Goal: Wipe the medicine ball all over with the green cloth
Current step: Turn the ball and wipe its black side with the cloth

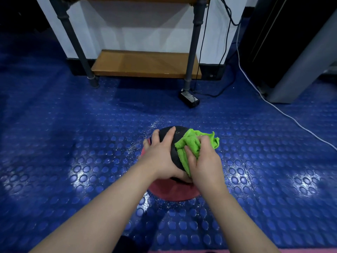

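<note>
On the blue studded floor (pixel 91 143), roughly at its middle and sitting on a round reddish pad (pixel 173 192), rests the black medicine ball (pixel 176 141). A small valve dot shows near its top, facing up and slightly away. The pad's near edge shows below the ball; its far edge is hidden behind the ball and the hands.

Draped over the ball's right flank is the green cloth (pixel 193 143), bunched, with a loose corner hanging off to the right and a strip running down the near side toward the pad. The right hand (pixel 204 161) is clenched around the cloth, fingers buried in its folds, pressing it against the ball's right and near-right surface. The left hand (pixel 160 154) lies spread flat on the ball's left side, fingers reaching up over the top, holding nothing but the ball itself and steadying it.

The relation that matters: the cloth hand sits to the right of the ball, the bracing hand to the left, so they oppose each other across it. A ball has no long axis, so any next stroke depends on rotation. By my reading the top and left, now under the bare palm, and the underside on the pad are not reachable by the cloth as things lie; the left hand is the one placed to roll those faces toward the cloth.

Beyond, at the far edge of the floor, stands a wooden shelf (pixel 145 64) on grey legs, with a black adapter (pixel 188 98) and cables nearby.
</note>
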### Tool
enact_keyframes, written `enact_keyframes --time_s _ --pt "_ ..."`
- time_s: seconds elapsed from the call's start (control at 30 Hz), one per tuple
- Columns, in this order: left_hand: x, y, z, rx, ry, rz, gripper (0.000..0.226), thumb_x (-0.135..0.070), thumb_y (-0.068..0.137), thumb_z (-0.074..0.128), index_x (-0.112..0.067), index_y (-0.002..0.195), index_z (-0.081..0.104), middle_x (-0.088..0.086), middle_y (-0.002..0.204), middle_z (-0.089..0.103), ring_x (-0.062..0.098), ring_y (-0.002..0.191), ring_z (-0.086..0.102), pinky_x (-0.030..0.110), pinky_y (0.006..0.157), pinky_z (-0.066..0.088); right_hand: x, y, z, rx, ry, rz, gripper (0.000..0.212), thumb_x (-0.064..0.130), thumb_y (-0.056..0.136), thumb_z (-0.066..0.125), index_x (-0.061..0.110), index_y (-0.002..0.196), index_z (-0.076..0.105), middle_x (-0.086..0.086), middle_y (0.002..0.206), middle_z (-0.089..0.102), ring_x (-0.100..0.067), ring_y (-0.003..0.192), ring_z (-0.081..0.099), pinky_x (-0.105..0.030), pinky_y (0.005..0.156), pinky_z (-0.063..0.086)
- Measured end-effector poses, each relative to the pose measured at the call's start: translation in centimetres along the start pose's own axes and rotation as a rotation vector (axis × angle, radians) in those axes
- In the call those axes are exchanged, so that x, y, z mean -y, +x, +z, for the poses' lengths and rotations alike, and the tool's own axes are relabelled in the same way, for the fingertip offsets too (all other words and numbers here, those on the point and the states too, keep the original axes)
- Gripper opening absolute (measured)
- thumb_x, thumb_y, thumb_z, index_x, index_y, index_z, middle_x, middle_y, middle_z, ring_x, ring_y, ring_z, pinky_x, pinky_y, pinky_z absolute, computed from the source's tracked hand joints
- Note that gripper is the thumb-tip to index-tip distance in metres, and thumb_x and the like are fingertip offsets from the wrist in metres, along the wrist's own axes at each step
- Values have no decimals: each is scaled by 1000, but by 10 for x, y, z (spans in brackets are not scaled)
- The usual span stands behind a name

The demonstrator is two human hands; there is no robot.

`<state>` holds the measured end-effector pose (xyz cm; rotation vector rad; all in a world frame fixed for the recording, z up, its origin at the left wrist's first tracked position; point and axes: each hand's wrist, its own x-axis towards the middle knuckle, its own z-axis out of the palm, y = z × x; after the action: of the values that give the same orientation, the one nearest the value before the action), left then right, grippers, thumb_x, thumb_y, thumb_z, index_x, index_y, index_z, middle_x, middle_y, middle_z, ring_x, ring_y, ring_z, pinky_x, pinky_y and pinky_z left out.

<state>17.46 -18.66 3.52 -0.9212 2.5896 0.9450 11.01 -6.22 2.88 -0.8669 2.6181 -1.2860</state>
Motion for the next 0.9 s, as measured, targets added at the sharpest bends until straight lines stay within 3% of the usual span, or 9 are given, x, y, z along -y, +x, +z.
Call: enact_keyframes --time_s 0.13,0.27,0.53,0.63,0.77,0.9 --pt "1 -4 -1 -7 -45 -25 154 -63 32 92 -56 147 -10 -9 161 -18 35 149 -7 51 120 20 0 15 0 22 -33 1 24 35 94 55 16 104 43 -7 98 62 -25 83 52 -33 63 27" --pt "2 -4 -2 -6 -78 -37 154 -63 33 93 -55 148 -10 -8 162 -18 35 149 -8 53 120 19 3 25 4 10 -10 24 25 34 95 53 17 93 36 -8 88 58 -29 81 53 -36 62 34" --pt "2 -4 -3 -17 -102 -36 150 -62 37 92 -55 147 -10 -8 161 -18 32 148 -8 51 119 22 7 51 6 21 13 185 26 33 97 50 11 93 37 1 73 49 -18 66 46 -35 56 24" --pt "4 -8 1 -17 -86 -12 150 -62 35 92 -57 145 -10 -9 160 -20 34 148 -10 57 119 20 -3 68 1 47 10 338 26 34 97 51 11 96 38 -8 88 54 -29 83 48 -34 67 33" --pt "13 -13 8 -27 -65 52 150 -62 34 92 -60 143 -11 -13 159 -23 33 148 -15 65 115 22 -21 79 -4 99 -2 455 27 35 96 52 11 102 43 -11 97 53 -31 96 51 -32 70 30" --pt "23 -10 -4 24 -51 111 149 -60 37 93 -60 144 -11 -11 160 -23 33 149 -16 60 119 16 -26 81 -1 107 10 481 47 39 97 51 6 131 42 -16 121 57 -31 105 50 -31 75 31"
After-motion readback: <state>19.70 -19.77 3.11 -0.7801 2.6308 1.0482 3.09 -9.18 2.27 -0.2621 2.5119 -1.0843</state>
